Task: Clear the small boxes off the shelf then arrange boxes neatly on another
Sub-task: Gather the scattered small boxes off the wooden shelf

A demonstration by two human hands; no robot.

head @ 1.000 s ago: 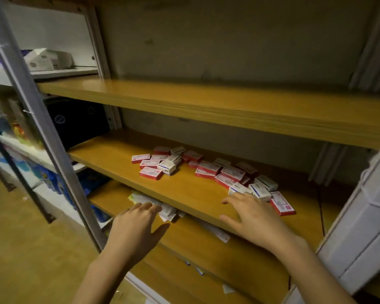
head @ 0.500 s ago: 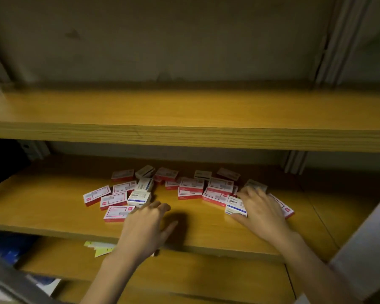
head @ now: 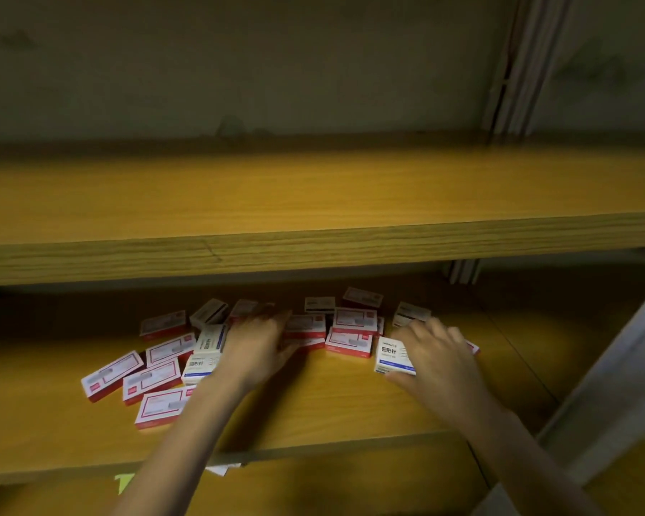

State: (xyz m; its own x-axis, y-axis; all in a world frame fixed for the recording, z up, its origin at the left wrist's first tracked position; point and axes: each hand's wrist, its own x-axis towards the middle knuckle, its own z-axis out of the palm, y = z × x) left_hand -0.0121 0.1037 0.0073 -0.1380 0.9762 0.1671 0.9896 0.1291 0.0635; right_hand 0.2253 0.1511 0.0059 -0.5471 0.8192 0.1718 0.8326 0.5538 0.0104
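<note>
Wood-grain shelf (head: 350, 407); small rectangular boxes (head: 350, 342) scattered; left hand (head: 254, 348), right hand (head: 438, 361) splayed atop them, gripping nothing.

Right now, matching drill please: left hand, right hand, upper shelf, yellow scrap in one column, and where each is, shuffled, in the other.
Things:
1. left hand
2. right hand
3. upper shelf
4. yellow scrap

Places:
A. above the pile
B. on the rightmost blue-and-white box
C. below the front edge of the box shelf
D. on red-and-white boxes mid-pile

Pairs: 1-D, 2-B, 3-A, 4-C
</note>
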